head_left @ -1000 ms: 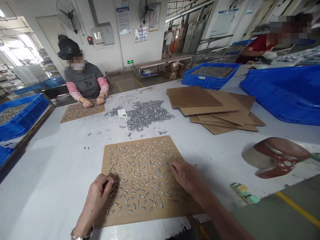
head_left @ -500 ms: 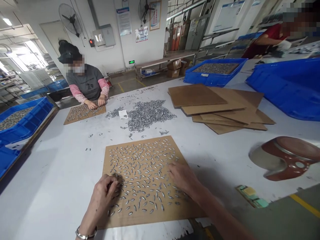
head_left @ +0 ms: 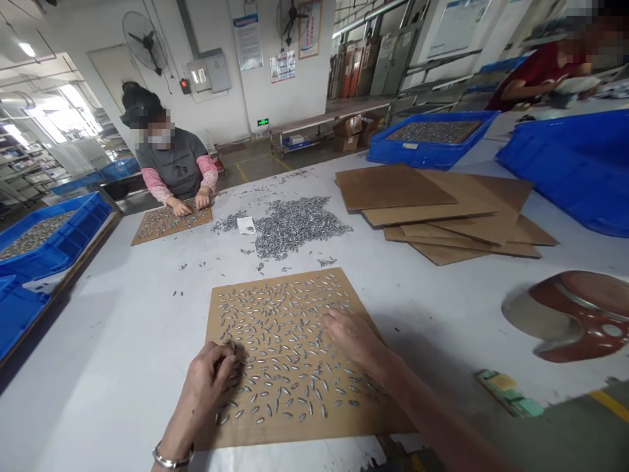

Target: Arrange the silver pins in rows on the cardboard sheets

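Observation:
A cardboard sheet (head_left: 282, 429) lies in front of me, covered with many small, slim, silvery metal pieces (head_left: 268, 375) with pointed ends. My left hand (head_left: 209, 377), wearing a metal bracelet on the wrist, rests at the sheet's left edge. Its fingers are curled and the thumb meets the index finger; whatever is between them is hidden. Over the right half of the sheet, my right hand (head_left: 348, 334) reaches in with bent fingers pressed together, the tips down among the pieces. I cannot make out what they pinch.
Beyond the sheet is a heap of loose metal pieces (head_left: 299, 226) beside a white scrap (head_left: 246, 225). Stacked cardboard (head_left: 393, 187), blue trays (head_left: 417, 154) and a brown-and-clear visor-like object (head_left: 565, 321) lie rightward. Across the table, a person (head_left: 174, 164) handles another filled cardboard sheet (head_left: 147, 229).
My right hand has moved left and slightly away from me over the pieces. My left hand keeps its place at the sheet's edge. The whole view has shifted a little.

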Tool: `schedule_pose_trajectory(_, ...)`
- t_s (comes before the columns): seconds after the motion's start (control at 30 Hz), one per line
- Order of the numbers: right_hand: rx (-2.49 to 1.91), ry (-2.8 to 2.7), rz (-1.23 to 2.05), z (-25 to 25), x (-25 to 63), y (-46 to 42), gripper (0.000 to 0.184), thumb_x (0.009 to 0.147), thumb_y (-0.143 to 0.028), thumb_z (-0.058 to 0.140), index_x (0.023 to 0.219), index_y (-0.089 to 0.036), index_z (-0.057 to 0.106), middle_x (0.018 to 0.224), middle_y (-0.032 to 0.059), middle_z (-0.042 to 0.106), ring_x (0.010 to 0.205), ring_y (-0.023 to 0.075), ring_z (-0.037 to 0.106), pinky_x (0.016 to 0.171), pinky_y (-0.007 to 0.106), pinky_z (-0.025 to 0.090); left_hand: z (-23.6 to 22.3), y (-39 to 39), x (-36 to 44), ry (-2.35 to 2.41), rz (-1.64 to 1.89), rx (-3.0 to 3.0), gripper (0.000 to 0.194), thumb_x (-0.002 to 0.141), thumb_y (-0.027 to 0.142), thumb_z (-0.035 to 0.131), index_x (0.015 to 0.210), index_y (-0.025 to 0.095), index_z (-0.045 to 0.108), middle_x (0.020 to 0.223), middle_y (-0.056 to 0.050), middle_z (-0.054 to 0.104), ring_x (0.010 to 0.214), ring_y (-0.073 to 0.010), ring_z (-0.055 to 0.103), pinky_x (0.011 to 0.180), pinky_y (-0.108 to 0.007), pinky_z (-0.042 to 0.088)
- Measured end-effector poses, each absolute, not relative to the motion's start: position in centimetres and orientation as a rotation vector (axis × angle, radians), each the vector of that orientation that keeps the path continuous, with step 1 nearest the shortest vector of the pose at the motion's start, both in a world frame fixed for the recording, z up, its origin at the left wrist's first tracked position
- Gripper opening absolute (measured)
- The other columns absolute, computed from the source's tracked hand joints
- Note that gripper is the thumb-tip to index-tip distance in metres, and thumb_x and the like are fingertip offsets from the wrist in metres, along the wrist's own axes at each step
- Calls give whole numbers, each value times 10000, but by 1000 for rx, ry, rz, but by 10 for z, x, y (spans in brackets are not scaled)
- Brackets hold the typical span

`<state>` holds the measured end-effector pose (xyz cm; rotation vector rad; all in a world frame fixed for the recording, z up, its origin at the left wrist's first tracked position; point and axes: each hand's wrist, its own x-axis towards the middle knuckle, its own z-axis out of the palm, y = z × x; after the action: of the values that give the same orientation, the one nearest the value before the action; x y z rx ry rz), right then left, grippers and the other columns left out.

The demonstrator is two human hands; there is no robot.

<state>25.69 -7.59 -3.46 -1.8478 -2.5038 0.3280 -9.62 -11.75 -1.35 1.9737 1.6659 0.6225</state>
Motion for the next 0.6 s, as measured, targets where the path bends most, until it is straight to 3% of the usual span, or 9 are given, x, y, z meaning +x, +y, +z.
schedule_pose_trajectory(0.23,-1911,-2427,465,-34,261,-85,209,951,-81,519,900,-161,705,981,91,737,930,189,671,757,265,385,-15,-118,-97,1656,610,1981,387,1004,525,482,885,232,704,880,-40,666,713,-187,629,694,-310,496)
schedule_pose_trajectory(0.6,-1791,-2476,420,-34,249,-72,199,947,-120,560,869,-178,734,984,78,736,886,185,649,752,276,385,-8,-121,-93,1669,614,1944,409,1001,536,467,867,230,703,869,-48,653,710,-195,614,707,-326,498)
